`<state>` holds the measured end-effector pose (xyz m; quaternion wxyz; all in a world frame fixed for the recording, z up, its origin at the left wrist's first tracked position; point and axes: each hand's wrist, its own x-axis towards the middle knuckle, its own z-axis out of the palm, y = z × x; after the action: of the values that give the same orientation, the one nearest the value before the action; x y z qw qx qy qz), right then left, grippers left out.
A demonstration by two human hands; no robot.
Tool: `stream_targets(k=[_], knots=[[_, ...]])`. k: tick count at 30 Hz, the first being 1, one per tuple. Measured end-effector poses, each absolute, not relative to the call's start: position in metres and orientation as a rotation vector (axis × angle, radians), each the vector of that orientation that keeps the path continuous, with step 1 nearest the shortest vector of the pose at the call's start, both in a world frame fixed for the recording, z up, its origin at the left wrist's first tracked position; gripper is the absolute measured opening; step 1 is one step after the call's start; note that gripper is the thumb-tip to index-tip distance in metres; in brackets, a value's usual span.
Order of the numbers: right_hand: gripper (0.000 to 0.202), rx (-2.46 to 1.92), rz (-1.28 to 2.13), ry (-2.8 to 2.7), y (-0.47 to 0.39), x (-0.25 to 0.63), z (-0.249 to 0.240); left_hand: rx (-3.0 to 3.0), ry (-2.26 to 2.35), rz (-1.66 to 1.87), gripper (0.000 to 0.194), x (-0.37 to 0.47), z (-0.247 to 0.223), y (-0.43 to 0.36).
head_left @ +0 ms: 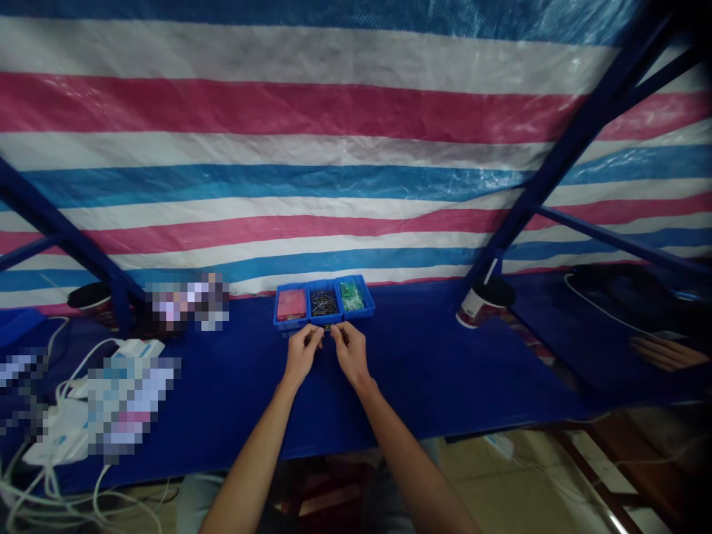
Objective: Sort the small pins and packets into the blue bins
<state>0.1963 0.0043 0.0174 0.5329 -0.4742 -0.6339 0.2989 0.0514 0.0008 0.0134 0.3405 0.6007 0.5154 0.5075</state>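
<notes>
Counter [434, 371], dark blue and flat, as I observe it remotely through the head camera. Near its rear edge, three blue trays [291, 325] stand side by side in a row. To their right I note a lidded cup [472, 308] with a white straw [490, 271]; toward the left end, white power strips [58, 437] and items [189, 304] too pixelated for me to identify.

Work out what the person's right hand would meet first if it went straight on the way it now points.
Most likely the front wall of the middle blue rectangular plastic bin, which holds thin dark pieces, just ahead of the right hand; depth is hard to judge.
</notes>
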Motion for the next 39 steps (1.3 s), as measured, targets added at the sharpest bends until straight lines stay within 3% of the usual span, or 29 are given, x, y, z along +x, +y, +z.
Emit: stream_targets(k=[7,13,20,30,39], knots=[[0.025,-1.075,0.671,-1.442,0.004,0.199,0.044,1.505,1.371,1.375,0.037,0.048,0.007,0.005],[0.029,-1.072,0.604,-1.380,0.044,0.187,0.067,1.415,1.733,1.504,0.031,0.045,0.002,0.008],[0.031,-1.186,0.426,-1.566,0.044,0.204,0.024,1.609,1.876,1.276,0.014,0.045,-0.001,0.011],[0.027,-1.223,0.488,-1.645,0.035,0.215,-0.003,1.778,2.148,0.864,0.010,0.054,0.003,0.009],[0.023,-1.186,0.565,-1.785,0.032,0.215,-0.002,1.774,1.922,1.048,0.014,0.049,0.004,0.005]])
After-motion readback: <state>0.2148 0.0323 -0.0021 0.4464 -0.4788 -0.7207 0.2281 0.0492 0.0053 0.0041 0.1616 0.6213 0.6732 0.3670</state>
